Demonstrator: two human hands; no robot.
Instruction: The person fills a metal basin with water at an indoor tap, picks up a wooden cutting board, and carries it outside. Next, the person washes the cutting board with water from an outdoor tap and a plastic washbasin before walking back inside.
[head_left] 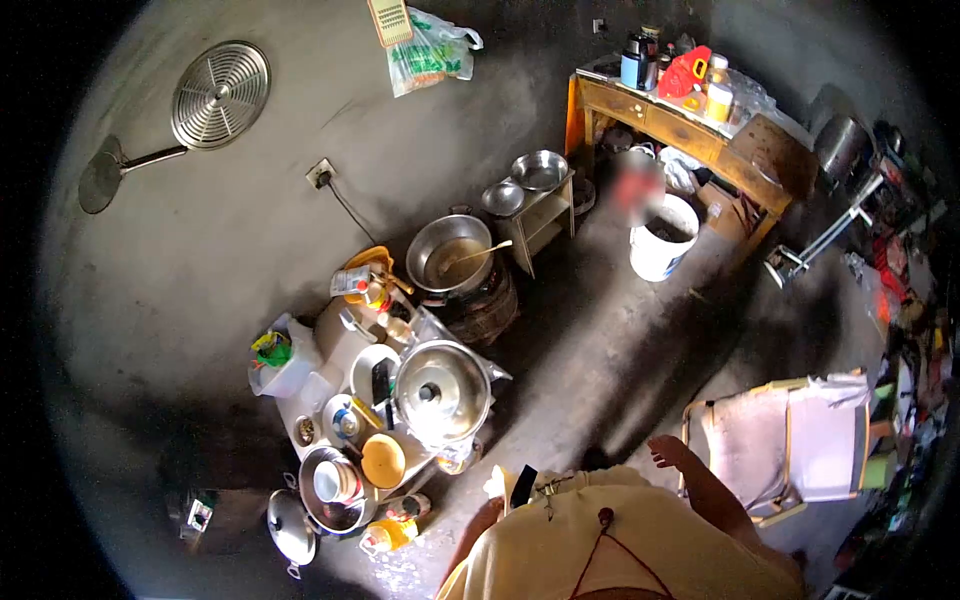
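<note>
My right hand (667, 453) is held out in front of my body over the floor, its fingers apart and nothing in it. My left hand (492, 508) is low at my left side, beside a white item (495, 483) and a dark object (522, 487); its fingers are too unclear to read. Left of it, the low table carries a steel lid (442, 390), a tan round board or bowl (383, 460) and a steel pot (330, 505) with stacked bowls inside. A yellow oil bottle (392, 535) stands near the table's edge.
A large steel pan (450, 255) with a ladle rests on a stove. Beyond are a small shelf (545, 220), a white bucket (662, 240) and a wooden desk (650, 115). A folding chair (780, 440) stands at the right. A blurred red patch lies behind the bucket.
</note>
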